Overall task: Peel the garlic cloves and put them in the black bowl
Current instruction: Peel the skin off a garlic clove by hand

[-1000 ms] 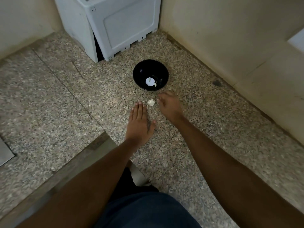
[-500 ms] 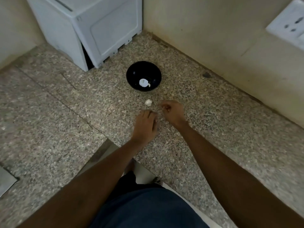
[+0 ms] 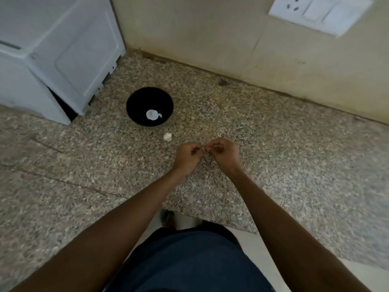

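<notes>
Both hands, left hand (image 3: 188, 156) and right hand (image 3: 223, 152), pinch one small garlic clove (image 3: 205, 147) between curled fingertips above the speckled granite counter (image 3: 284, 157). Best pull skin off gently, then drop into round black bowl (image 3: 134, 108); another pale clove (image 3: 167, 136) waits just beside it.

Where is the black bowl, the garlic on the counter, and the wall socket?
black bowl (image 3: 134, 100): head view, on its dark inner wall.
garlic (image 3: 167, 136): head view, middle of the white lump.
wall socket (image 3: 320, 11): head view, on the white plate.
</notes>
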